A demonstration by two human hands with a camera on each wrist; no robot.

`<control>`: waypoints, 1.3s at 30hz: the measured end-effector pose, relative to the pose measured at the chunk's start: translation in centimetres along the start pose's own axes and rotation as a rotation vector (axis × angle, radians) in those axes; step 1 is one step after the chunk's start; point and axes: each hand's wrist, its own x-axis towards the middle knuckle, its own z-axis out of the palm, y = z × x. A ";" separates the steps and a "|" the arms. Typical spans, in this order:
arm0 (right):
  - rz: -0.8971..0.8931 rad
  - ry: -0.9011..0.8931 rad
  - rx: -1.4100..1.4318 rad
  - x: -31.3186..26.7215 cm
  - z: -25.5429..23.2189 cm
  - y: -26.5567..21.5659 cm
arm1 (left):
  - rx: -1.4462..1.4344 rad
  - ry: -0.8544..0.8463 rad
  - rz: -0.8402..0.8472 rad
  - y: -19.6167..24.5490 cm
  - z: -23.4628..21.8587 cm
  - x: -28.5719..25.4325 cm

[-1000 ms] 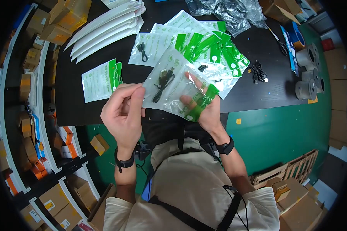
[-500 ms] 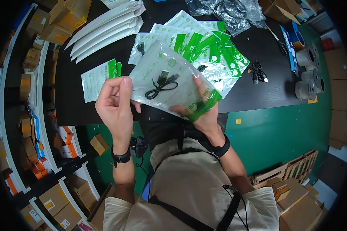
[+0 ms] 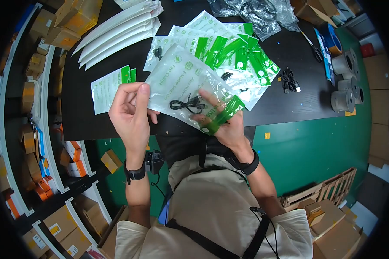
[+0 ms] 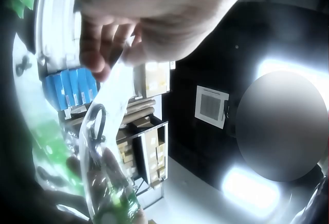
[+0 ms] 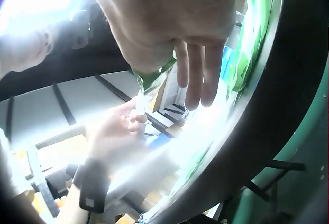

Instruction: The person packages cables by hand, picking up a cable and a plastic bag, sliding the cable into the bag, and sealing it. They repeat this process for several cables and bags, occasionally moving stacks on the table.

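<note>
Over the table's near edge, both hands hold up a clear printed plastic bag (image 3: 181,86) with a green band, and inside it lies a coiled black USB cable (image 3: 187,103). My left hand (image 3: 130,113) pinches the bag's left edge between thumb and fingers. At the green end is my right hand (image 3: 230,129), with two spread fingers showing through the film. Seen from the right wrist, the right hand's other fingers (image 5: 195,75) extend straight beside the bag. Just beyond lies a fanned pile of similar green-banded bags (image 3: 229,47).
Another small stack of green-banded bags (image 3: 106,93) lies at left, below white padded mailers (image 3: 121,34). At right are a loose black cable (image 3: 289,81), scissors (image 3: 314,48) and grey rolls (image 3: 343,100). Crumpled clear plastic (image 3: 263,17) sits at the back. Shelves (image 3: 52,129) line the left side.
The left hand moved slightly left, drawing the bag flatter and wider. Inside, the cable tipped over, then slid rightward toward the green end. The right hand stayed nearly in place.
</note>
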 end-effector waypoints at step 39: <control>0.566 0.644 0.058 -0.9 -18.9 8.1 | 0.421 0.448 -0.263 -8.3 -21.6 6.1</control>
